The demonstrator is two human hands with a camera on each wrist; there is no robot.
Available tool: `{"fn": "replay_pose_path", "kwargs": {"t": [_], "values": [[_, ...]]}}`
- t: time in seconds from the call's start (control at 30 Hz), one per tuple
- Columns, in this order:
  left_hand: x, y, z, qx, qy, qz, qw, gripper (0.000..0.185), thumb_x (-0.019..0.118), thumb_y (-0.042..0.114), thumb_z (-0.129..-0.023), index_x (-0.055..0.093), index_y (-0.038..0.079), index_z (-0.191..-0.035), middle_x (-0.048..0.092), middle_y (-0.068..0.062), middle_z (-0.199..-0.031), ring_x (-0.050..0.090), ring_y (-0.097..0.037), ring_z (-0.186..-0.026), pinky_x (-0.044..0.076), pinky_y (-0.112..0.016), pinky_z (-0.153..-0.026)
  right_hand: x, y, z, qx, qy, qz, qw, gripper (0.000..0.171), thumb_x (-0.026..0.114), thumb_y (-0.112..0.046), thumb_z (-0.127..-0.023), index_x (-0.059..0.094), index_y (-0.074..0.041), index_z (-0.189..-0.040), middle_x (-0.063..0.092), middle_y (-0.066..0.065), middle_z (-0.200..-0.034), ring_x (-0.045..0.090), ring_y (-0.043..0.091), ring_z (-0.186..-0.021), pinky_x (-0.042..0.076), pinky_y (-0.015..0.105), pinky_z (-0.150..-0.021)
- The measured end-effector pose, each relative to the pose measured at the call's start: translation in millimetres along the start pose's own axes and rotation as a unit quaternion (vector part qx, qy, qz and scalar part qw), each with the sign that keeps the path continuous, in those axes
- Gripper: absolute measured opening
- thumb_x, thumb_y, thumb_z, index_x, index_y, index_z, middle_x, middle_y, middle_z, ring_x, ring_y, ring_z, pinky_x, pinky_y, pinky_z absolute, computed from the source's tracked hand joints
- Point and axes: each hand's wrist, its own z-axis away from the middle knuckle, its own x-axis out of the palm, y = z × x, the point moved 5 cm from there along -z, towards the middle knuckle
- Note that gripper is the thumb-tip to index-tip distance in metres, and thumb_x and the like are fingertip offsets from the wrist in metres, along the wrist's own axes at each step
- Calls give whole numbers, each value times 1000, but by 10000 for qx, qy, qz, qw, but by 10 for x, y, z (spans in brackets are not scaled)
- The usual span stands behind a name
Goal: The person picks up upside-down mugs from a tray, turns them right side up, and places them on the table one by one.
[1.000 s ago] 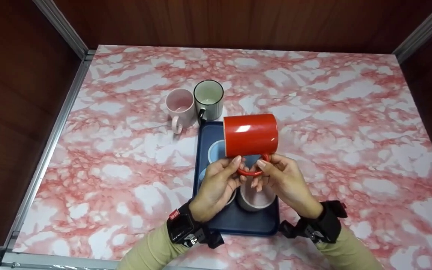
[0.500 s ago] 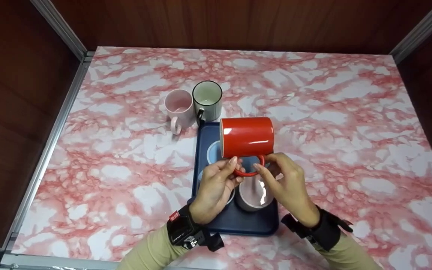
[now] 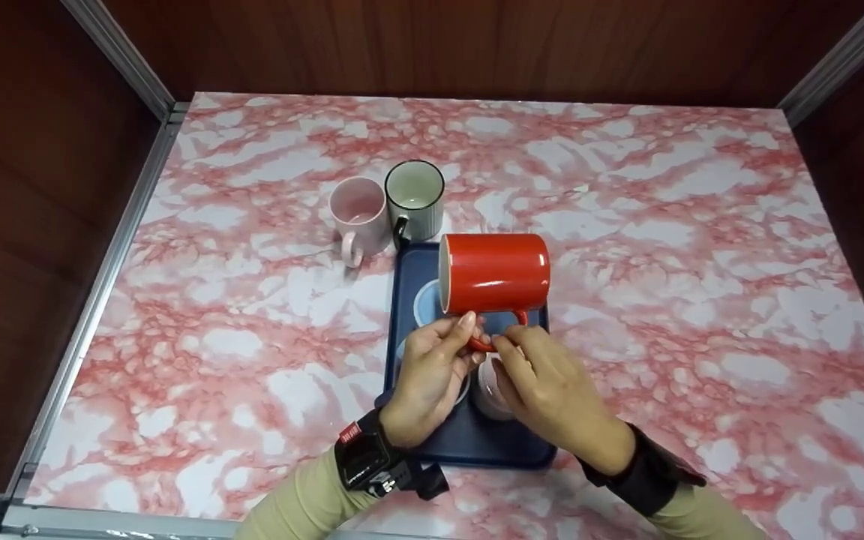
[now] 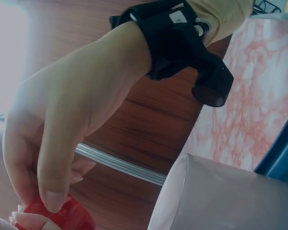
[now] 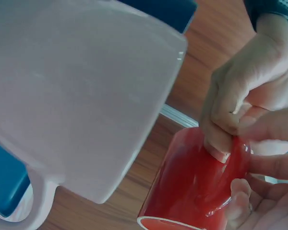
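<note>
A glossy red mug [image 3: 496, 270] lies sideways in the air above the tray, its mouth to the left and its handle towards the person. My left hand [image 3: 424, 382] pinches the handle at the end nearer the rim. Fingers of my right hand [image 3: 559, 397] are bent at the handle's lower curve and hide part of it. In the right wrist view both hands' fingers meet around the red mug [image 5: 187, 187]. Below the hands, a pale pinkish mug [image 3: 490, 390] stands on the dark blue tray [image 3: 477, 450], partly covered by the right hand.
A pink mug [image 3: 370, 232] and a pale green mug [image 3: 430, 221] with black rim and handle stand side by side at the tray's far left corner. A light blue mug [image 3: 426, 304] and other mugs on the tray are partly hidden. Wood-look panels [image 3: 477, 45] border the table.
The red mug has shifted slightly left and down. My right hand has turned over, its fingers moving from the handle's base end to its lower curve. The left hand keeps its pinch.
</note>
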Motion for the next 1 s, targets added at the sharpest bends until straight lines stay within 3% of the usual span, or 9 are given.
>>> {"fn": "replay_pose_path", "kwargs": {"t": [0.2, 0.53, 0.83, 1.0], "values": [[5, -30, -7, -86, 26, -99, 9999, 17, 46, -1, -93, 52, -16, -95, 53, -8, -79, 53, -13, -69, 42, -20, -59, 56, -18, -30, -13, -12, 557, 9984, 16, 46, -4, -90, 58, 6, -91, 52, 13, -81, 49, 22, -59, 45, 30, -48], [16, -50, -22, -85, 70, -132, 9999, 14, 47, 0, -93, 56, -10, -89, 54, -9, -80, 52, -13, -69, 42, -19, -59, 100, -28, -71, 148, -301, 1008, 9943, 22, 37, -3, -92, 54, 8, -83, 45, 13, -73, 41, 20, -51, 39, 30, -40], [44, -40, -17, -10, -19, -427, 9991, 15, 50, 2, -92, 58, -10, -90, 56, -7, -75, 53, -12, -66, 42, -18, -60, 128, -37, -48, 8, 32, 1014, 9948, 16, 40, -1, -85, 49, 4, -73, 38, 10, -66, 32, 19, -47, 28, 27, -34], [57, -31, -15, -49, -37, -396, 9992, 13, 51, 2, -92, 59, -8, -90, 56, -7, -77, 53, -12, -68, 43, -18, -61, 131, -13, -37, -48, 248, 897, 9956, 17, 41, -5, -84, 47, 1, -70, 38, 9, -65, 34, 18, -46, 32, 27, -34]]}}
